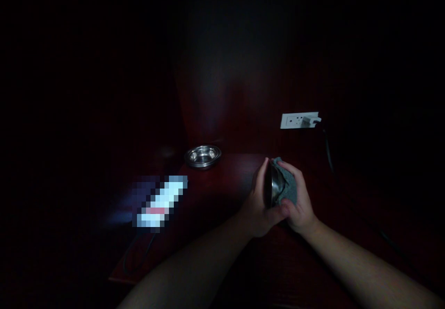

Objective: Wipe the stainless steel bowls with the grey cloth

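Observation:
The scene is very dark. My left hand (257, 207) grips a small steel bowl (271, 188) held on its side, above a dark red wooden table (229, 179). My right hand (298, 202) presses a grey-green cloth (287, 184) against the bowl's inside, fingers curled round the cloth. Both hands meet at the bowl, right of the table's middle.
A second steel bowl (203, 155) stands upright at the table's back. A lit, blurred-out screen (160, 202) lies at the left with a cable below it. On the wall sits a white socket plate (299, 120) with a plug and a dark cord hanging down.

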`<state>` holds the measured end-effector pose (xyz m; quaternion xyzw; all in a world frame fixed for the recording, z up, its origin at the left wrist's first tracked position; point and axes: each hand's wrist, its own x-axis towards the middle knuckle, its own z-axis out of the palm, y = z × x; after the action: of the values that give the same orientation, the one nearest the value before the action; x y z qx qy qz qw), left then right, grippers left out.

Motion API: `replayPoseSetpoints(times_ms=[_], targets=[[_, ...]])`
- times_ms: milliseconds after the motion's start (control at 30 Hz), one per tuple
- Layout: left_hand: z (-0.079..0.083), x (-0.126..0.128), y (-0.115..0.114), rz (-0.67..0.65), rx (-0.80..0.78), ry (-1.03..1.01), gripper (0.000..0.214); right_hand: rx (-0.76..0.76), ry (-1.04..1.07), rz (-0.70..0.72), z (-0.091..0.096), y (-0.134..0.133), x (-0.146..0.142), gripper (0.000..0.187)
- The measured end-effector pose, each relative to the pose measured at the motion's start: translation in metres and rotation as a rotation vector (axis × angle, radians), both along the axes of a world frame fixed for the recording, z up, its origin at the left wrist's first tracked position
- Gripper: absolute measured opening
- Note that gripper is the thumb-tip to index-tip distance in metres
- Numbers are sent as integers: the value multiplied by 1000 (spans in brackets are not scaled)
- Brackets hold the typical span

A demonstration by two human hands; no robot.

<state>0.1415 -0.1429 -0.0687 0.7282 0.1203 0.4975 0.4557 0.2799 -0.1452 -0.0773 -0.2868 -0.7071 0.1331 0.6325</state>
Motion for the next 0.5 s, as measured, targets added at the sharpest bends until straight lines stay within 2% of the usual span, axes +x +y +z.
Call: replayPoseSetpoints(times_ms=[167, 300, 400, 500], targets=[[-3, -4, 5, 160, 139, 222, 125, -247, 265, 97, -1, -2, -4, 57], [-7, -5, 13, 232, 194, 350, 133, -538, 563, 201, 3, 1, -8, 47], [-6, -6, 16, 276, 215, 412, 134, -750, 778, 219, 10, 1, -13, 39], [-3, -7, 15, 310, 227, 447, 134, -817, 796, 252, 16, 2, -14, 35]])
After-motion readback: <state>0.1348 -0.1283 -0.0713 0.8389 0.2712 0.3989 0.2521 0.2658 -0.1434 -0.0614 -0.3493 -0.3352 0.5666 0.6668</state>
